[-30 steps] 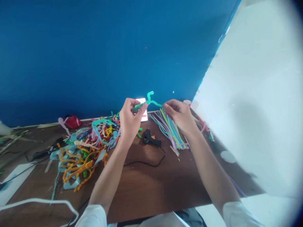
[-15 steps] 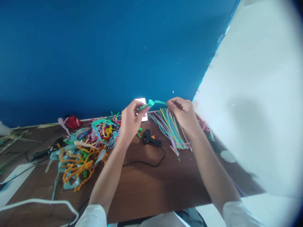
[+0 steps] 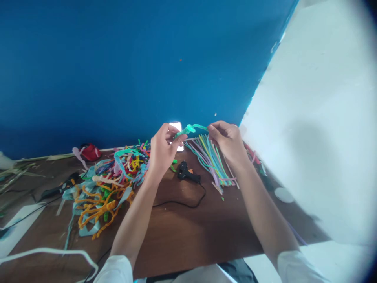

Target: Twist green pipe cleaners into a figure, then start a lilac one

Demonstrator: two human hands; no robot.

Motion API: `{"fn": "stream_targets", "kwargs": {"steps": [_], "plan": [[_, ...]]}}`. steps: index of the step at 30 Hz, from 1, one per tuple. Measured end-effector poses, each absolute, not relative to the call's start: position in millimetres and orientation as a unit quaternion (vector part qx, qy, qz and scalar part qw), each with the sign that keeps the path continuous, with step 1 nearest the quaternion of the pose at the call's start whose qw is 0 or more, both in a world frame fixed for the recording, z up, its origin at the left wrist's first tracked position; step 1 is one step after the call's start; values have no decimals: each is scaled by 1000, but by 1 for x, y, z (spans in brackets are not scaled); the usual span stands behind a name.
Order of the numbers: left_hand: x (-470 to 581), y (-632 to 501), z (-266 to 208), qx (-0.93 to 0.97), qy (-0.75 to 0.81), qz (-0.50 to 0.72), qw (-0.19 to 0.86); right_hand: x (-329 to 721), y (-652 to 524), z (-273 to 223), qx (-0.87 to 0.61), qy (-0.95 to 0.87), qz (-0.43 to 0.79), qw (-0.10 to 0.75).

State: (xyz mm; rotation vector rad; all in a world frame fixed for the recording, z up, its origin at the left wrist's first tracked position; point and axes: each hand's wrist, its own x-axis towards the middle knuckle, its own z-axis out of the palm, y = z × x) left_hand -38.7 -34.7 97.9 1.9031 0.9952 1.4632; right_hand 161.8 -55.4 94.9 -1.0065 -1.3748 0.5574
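Observation:
A mint-green pipe cleaner (image 3: 200,127) is stretched between my two hands, above the back of the table. My left hand (image 3: 165,151) pinches its thicker, coiled end between thumb and fingers. The free strand runs to the right, where my right hand (image 3: 226,141) grips its tip. Behind my left fingers a phone with a bright screen (image 3: 176,126) stands near the wall, partly covered. Below the hands lies a black glue gun (image 3: 188,174) with its cord. A bundle of straight pastel pipe cleaners (image 3: 216,161) lies under my right hand.
A tangled heap of coloured pipe cleaners (image 3: 126,165), with orange ones (image 3: 97,208) in front, covers the table's left part. A red pouch (image 3: 90,152) and another black tool (image 3: 57,190) lie farther left. The blue wall (image 3: 132,70) rises behind; a white wall (image 3: 318,137) borders the right.
The coiled part of the pipe cleaner shows longer beyond my left fingers, and its knob has shifted slightly right. My right hand has hardly moved.

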Motion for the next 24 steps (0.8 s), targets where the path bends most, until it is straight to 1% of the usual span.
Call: {"fn": "stream_targets", "kwargs": {"steps": [24], "plan": [[-40,-38,102,726,347,511,303,162,-57,96,-452,-600,221,622]]}}
